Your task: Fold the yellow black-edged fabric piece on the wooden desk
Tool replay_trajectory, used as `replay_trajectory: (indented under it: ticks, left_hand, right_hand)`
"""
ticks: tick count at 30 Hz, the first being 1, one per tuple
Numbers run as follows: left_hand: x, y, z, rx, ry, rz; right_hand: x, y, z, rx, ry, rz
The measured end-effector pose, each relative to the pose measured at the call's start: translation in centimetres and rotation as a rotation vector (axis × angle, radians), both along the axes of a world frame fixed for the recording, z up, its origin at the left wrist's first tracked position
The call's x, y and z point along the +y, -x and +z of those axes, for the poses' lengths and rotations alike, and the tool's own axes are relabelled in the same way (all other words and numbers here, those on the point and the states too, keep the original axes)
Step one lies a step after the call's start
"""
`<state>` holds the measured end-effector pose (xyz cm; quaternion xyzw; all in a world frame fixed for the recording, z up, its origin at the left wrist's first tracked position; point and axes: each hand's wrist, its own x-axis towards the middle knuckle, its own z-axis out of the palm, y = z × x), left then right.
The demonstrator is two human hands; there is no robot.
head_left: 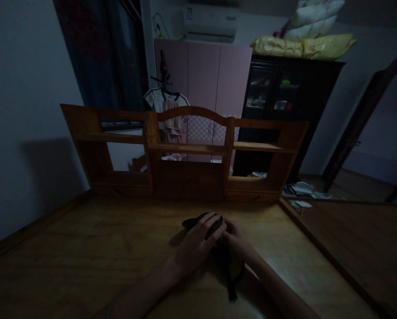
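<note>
On the wooden desk [118, 248] lies a dark, floppy thing with yellowish patches [215, 228]; the dim light does not show its kind. It has a pointed end toward the left. My left hand [200, 235] lies over its top, fingers curled round it. My right hand [236, 239] is closed at its right side, fingertips partly hidden behind my left hand. Below both hands a dark flap with a yellowish inside [236, 266] hangs toward me, ending in a narrow strip on the desk. Whether flap and upper part are one piece I cannot tell.
A wooden shelf unit [192, 148] with small drawers stands along the desk's far edge. A wall [32, 133] borders the left side, and a raised wooden edge [321, 248] the right. Papers [301, 204] lie beyond the right corner. Behind are pink wardrobes [203, 79] and a dark cabinet [285, 97].
</note>
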<state>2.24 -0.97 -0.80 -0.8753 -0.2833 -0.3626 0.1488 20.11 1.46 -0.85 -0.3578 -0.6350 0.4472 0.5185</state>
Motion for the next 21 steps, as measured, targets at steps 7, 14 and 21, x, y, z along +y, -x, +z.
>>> replay_trajectory:
  ticks: [7,14,21]
  left_hand:
    - [0.0,0.3,0.0,-0.014,-0.052,0.03]
    - [0.0,0.1,0.5,0.034,-0.032,0.029]
    - [0.7,0.2,0.0,0.004,0.029,-0.01]
  right_hand:
    - [-1.0,0.4,0.6,0.024,0.137,0.044]
    - [-1.5,0.4,0.7,-0.051,-0.02,-0.045]
    - [-1.3,-0.1,-0.2,-0.395,-0.271,-0.225]
